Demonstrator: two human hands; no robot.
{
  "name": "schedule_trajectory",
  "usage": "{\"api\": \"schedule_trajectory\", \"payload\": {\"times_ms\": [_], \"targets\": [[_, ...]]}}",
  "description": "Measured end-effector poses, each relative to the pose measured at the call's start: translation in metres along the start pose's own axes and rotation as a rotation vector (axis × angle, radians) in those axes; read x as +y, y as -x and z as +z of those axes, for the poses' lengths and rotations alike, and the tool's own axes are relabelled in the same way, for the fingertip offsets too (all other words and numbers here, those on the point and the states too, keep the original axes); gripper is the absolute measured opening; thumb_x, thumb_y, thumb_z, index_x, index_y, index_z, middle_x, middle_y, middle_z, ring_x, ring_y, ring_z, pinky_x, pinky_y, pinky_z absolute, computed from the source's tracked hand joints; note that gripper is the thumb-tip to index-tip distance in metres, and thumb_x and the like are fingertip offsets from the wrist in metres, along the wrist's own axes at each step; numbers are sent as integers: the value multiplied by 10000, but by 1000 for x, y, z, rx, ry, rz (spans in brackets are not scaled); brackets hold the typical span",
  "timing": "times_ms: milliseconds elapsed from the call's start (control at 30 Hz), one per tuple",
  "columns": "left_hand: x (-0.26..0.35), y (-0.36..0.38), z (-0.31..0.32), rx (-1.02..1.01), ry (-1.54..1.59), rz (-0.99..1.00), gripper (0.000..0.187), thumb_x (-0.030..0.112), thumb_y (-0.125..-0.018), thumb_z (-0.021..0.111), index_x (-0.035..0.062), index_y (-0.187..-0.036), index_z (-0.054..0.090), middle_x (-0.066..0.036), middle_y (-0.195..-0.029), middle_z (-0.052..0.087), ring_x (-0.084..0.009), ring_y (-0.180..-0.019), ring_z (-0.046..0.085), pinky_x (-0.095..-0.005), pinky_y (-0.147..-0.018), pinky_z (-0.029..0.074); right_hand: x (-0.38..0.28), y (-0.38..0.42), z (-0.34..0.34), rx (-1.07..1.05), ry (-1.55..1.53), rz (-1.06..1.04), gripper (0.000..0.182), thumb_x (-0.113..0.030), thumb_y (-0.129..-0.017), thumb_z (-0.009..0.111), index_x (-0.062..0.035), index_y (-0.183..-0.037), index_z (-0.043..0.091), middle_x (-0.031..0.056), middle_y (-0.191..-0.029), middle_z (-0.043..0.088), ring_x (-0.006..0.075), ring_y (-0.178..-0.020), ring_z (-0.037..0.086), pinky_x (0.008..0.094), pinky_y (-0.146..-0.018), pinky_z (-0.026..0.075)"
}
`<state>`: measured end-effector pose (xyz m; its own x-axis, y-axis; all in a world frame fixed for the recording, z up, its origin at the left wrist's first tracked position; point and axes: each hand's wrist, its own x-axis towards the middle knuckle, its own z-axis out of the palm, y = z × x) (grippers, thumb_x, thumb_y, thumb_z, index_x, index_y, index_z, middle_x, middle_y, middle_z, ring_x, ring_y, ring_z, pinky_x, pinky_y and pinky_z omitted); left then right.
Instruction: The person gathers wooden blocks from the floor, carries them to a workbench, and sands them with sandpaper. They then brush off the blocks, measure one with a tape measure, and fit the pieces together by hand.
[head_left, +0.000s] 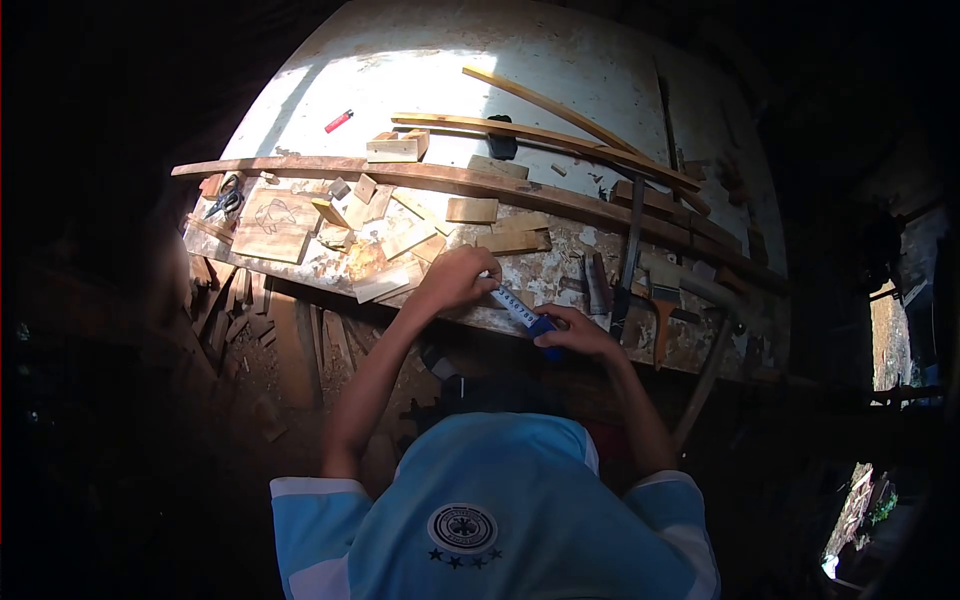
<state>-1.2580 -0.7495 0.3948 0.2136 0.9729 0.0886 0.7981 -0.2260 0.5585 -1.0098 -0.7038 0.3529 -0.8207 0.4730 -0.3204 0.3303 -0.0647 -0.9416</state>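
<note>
A blue tape measure [550, 342] is held at the workbench's near edge, with a short length of its white numbered blade [514, 305] drawn out. My left hand [462, 279] is closed, its fingers pinching the blade's free end. Wrapped round the blue case, my right hand [583, 335] is closed too. The blade slants down from left to right between the two hands. Just beyond my left hand lie small wood offcuts [515, 242] on the stained workbench [575, 245].
A long wooden beam [450, 178] crosses the bench, with thin strips [540, 133] beyond it. Scissors [228, 197] and a square board [275, 226] lie left; a red lighter [339, 121] lies farther back. An orange-handled tool [662, 330] is at right. Scrap wood [295, 345] fills the floor at left.
</note>
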Motion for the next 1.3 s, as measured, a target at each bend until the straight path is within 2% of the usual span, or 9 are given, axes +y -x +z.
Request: {"api": "schedule_trajectory", "payload": {"times_ms": [133,267,400,600,800,900,1000,1200,1300], "targets": [[-9,-2,35,-128,561,-87,253,211,-738,636,64,-941,598,-98,-889,597,-261,-844,567,-351,-752,442,22,14,2,94,-135,123,388,-200,-732,642,-41,-1078,569,50,-887,589,124,-890,522,246,-786,400],[-27,10,73,176,-22,110,452,312,-659,711,64,-1011,577,-126,-841,559,-282,-863,536,-380,-816,408,35,33,1,212,-208,181,392,-234,-738,607,-5,-1055,576,55,-902,592,131,-876,532,251,-771,416],[-26,16,79,22,-98,11,475,329,-628,731,54,-962,536,-115,-834,562,-307,-846,542,-408,-795,419,29,41,1,287,-395,177,376,-213,-736,590,6,-1041,578,59,-908,584,136,-862,533,256,-759,424],[22,23,57,-178,733,-418,474,264,-725,691,52,-1049,418,-128,-836,596,-223,-704,592,-350,-625,468,19,30,1,156,-439,136,408,-210,-737,563,24,-1071,546,88,-910,587,152,-820,571,260,-747,467],[23,38,90,174,1090,-142,373,248,-822,596,80,-1080,385,-75,-748,563,-113,-569,556,-223,-486,441,1,27,6,112,-288,133,338,-186,-713,568,0,-993,608,70,-875,601,144,-827,544,251,-741,428],[26,43,87,70,1427,-488,280,274,-888,498,93,-1079,401,-56,-739,537,-100,-557,537,-224,-482,431,-14,32,4,75,-194,188,340,-193,-710,573,2,-985,613,63,-858,608,141,-803,551,244,-732,427],[30,46,91,92,1309,-550,247,299,-926,417,91,-1057,425,-45,-724,523,-94,-543,520,-219,-467,417,-13,31,0,0,-141,198,404,-211,-695,601,-9,-1044,590,65,-940,602,129,-821,547,239,-756,418],[45,43,109,90,1242,-525,228,290,-933,381,85,-1013,441,-47,-657,527,-113,-514,522,-231,-450,414,-8,25,12,172,-110,196,476,-200,-698,672,-19,-1102,496,90,-935,597,136,-829,549,256,-766,420],[45,41,109,113,1245,-558,249,298,-934,374,74,-1018,442,-48,-655,530,-113,-517,522,-235,-452,416,-7,24,14,274,-223,209,677,-231,-672,715,-43,-1213,355,130,-903,586,171,-844,557,287,-745,433]]}}
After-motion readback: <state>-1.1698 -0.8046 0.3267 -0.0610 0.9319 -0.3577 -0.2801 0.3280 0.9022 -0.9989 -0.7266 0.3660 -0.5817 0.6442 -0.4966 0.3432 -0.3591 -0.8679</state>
